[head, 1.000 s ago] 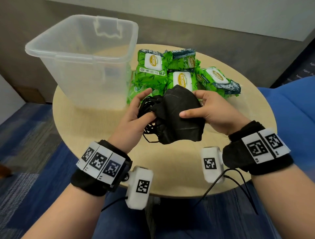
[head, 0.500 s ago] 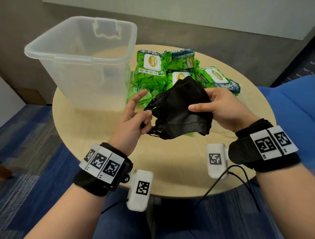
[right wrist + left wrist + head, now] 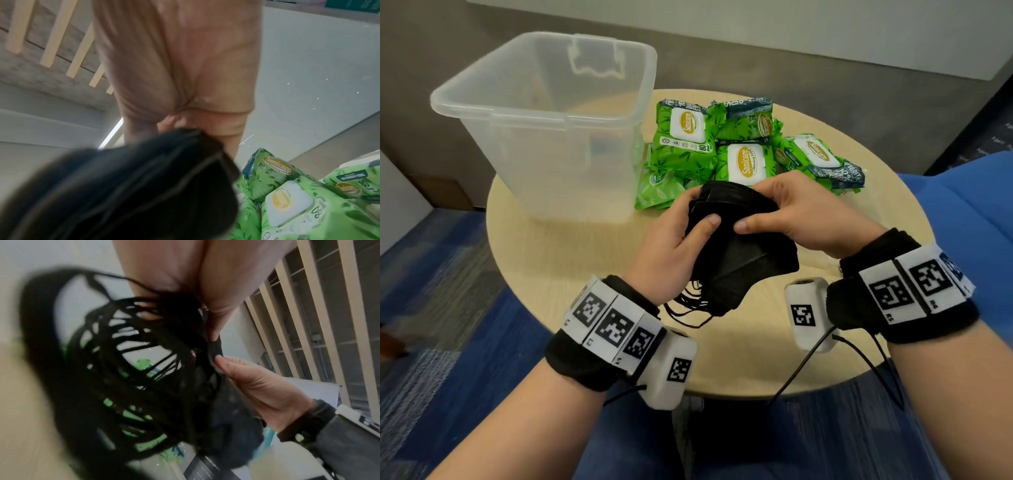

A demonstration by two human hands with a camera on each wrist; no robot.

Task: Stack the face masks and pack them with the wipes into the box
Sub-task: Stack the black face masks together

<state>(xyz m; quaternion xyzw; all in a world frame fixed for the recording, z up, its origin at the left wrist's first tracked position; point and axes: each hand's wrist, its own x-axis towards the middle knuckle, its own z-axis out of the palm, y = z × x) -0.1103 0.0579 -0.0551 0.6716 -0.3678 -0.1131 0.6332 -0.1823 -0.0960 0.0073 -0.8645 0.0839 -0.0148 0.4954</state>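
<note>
Above the near half of the round desk (image 3: pixel 859 342), I have both hands clamped on the bundle of black face masks (image 3: pixel 743 260), held clear of the desktop. A second ago the bundle sat loose between my hands, with the left fingers spread and only nudging the ear loops; half a second ago the masks were tipped up and fanned. Now the left hand (image 3: pixel 671 246) has closed round the left edge, thumb on top, and the right hand (image 3: pixel 801 219) wraps the far right edge with its thumb pressing beside the left one, so the masks are squeezed into one tidier stack. The ear loops (image 3: pixel 688 305) trail down below the left wrist, and the left wrist view shows them as a tangle of cords. To my mind the stacking step is about done, though the layered edges at the top look slightly offset. The clear plastic box (image 3: pixel 544 116) stands well apart to the left and back, with nothing in it that I can make out, and the green wipes packs (image 3: pixel 743 150) lie heaped just beyond my hands, so the packing is not yet begun.
</note>
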